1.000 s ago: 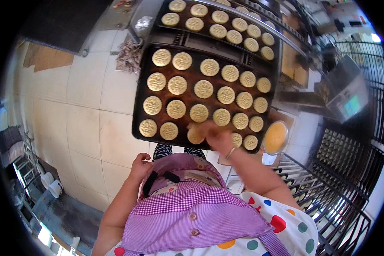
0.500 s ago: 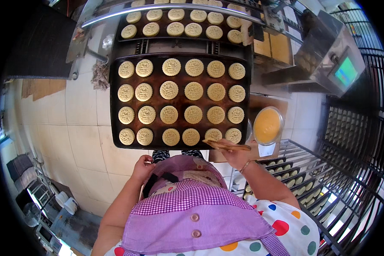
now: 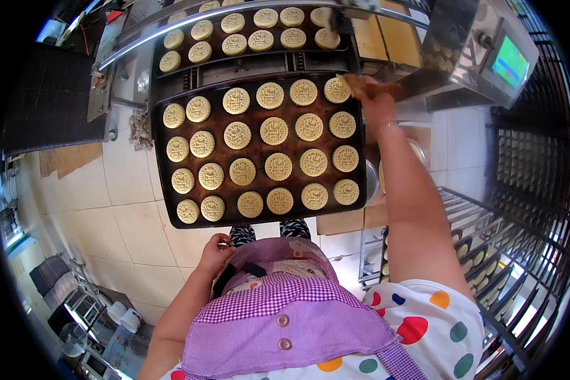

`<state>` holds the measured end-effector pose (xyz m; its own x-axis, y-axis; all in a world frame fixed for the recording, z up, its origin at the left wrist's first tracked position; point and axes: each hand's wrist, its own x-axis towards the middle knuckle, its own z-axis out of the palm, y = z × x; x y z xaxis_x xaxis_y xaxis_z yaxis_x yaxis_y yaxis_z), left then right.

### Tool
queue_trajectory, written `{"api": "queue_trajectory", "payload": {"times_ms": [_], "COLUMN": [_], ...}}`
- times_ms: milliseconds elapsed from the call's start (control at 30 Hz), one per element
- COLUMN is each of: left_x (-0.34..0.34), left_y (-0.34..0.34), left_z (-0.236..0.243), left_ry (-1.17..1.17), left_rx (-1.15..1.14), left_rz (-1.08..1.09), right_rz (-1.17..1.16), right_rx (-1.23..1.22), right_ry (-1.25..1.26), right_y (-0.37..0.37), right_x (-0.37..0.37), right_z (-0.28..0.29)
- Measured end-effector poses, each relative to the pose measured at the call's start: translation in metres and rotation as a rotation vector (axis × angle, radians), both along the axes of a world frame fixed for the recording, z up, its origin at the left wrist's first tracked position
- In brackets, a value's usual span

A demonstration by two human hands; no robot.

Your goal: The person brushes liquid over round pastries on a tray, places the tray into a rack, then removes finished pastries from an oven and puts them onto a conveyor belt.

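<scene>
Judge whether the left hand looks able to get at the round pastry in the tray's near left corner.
Probably yes: the left hand appears empty, with only the tray's rim between it and that pastry.

Cakes [image 3: 278,167] pale yellow throughout, tops stamped with a raised round design, rims fluted. Tray [image 3: 258,152] black at the edge, mottled reddish brown on its bed. Brush [image 3: 344,83] tan at the tip, brown behind, partly blurred. Apron [image 3: 247,342] lilac with fine stripes, plus a purple-and-white checked band. Shirt [image 3: 434,347] white, spotted red, blue, orange and green. Trousers [image 3: 242,236] black and white, patterned. Screen [image 3: 510,62] green with blue. Floor tiles [image 3: 139,234] cream
</scene>
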<state>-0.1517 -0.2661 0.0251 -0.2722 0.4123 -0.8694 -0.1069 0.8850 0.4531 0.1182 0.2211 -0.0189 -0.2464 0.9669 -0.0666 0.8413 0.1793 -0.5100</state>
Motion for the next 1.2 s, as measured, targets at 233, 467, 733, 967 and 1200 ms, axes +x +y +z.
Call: {"api": "queue_trajectory", "payload": {"times_ms": [233,467,733,967,1200], "left_x": [-0.04,-0.099,-0.148,-0.143,-0.134], "left_y": [-0.022,-0.047,-0.089,-0.099,-0.092], "left_z": [-0.002,0.007,0.012,0.007,0.003], "left_ry": [0.008,0.04,0.101,0.084,0.123], "left_rx": [0.024,0.054,0.066,0.081,0.045], "left_rz": [-0.143,-0.241,-0.253,-0.259,-0.23], "right_rz": [-0.085,-0.319,0.175,-0.308,-0.645], "right_rx": [-0.184,-0.244,-0.321,-0.148,0.039], "right_ry": [0.448,0.677,0.752,0.376,0.087], "right_y": [-0.232,-0.329,-0.433,-0.368,-0.283], "right_x": [0.093,0.018,-0.212,-0.102,0.066], "right_z": [0.049,0.024,0.024,-0.013,0.022]}}
